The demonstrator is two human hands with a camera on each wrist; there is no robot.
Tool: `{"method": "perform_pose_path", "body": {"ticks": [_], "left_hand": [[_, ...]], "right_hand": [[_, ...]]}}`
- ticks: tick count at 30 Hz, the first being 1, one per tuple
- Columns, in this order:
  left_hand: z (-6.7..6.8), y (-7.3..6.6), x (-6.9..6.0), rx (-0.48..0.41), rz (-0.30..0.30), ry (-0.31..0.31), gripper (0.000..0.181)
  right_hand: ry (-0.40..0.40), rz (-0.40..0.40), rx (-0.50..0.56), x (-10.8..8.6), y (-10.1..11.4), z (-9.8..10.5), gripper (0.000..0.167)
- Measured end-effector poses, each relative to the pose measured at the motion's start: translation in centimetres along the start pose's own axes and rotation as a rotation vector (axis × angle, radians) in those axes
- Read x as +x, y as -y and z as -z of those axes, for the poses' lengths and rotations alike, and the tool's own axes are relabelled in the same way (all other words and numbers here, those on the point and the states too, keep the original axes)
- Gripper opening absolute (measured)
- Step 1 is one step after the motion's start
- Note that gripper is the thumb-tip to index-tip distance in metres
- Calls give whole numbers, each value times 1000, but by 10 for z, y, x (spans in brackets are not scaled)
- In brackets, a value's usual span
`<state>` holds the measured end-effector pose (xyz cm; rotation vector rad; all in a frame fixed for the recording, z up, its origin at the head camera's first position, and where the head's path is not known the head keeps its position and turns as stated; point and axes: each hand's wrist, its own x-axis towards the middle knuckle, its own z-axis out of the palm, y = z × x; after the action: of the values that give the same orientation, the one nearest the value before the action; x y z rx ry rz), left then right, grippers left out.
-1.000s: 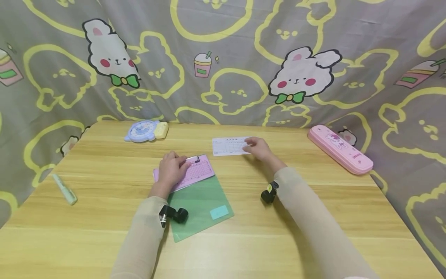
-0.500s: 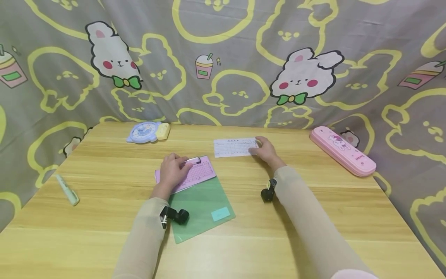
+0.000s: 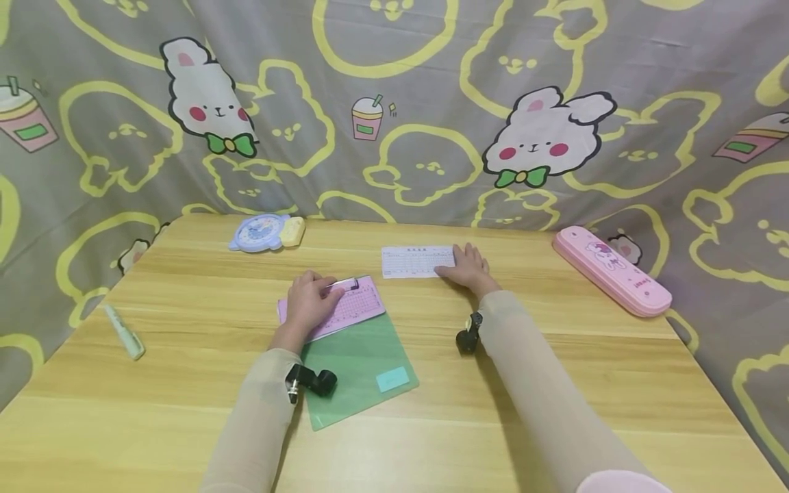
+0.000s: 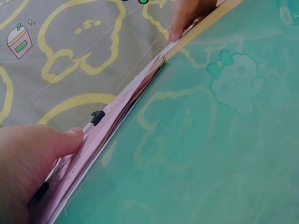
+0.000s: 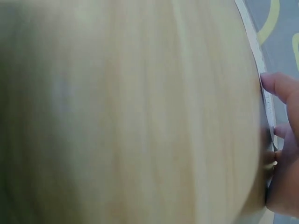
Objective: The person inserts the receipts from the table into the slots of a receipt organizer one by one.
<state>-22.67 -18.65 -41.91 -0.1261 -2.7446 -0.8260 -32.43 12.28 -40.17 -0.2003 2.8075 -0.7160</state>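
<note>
A translucent green clipboard [image 3: 360, 383] lies on the table with pink printed forms [image 3: 360, 301] stacked at its top end. My left hand [image 3: 308, 305] is at the clipboard's metal clip [image 3: 346, 283]; the left wrist view shows the thumb over it, between its black corner tips, and the other fingers mostly hidden. Beyond the clipboard lies a white printed slip [image 3: 413, 262]. My right hand [image 3: 470, 269] rests at the slip's right end, thumb on its lower edge and fingers spread toward the back. The right wrist view catches that thumb [image 5: 278, 86] against the slip's edge.
A light blue sticky note [image 3: 392, 379] is on the clipboard's lower right. Back left sits a blue clock-shaped toy [image 3: 257, 233] with a yellow block [image 3: 292, 231]. A pale green marker [image 3: 125, 333] lies left; a pink pencil case [image 3: 610, 270] lies right. A patterned curtain [image 3: 425, 89] stands behind.
My right hand has shifted slightly right along the slip, its fingers straightening over the end, and more of the slip shows. The left hand stays at the clip. The head view has drifted a little.
</note>
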Motion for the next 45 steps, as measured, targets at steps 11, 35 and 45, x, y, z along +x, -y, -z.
{"method": "perform_pose_path", "body": {"ticks": [11, 35, 45], "left_hand": [[4, 1, 0, 20, -7, 2, 39], [2, -1, -1, 5, -2, -10, 38], [2, -4, -1, 4, -3, 2, 39]], "right_hand": [[30, 32, -1, -8, -1, 4, 82], [-210, 49, -68, -30, 2, 3, 60], [-197, 130, 137, -32, -5, 0, 65]]}}
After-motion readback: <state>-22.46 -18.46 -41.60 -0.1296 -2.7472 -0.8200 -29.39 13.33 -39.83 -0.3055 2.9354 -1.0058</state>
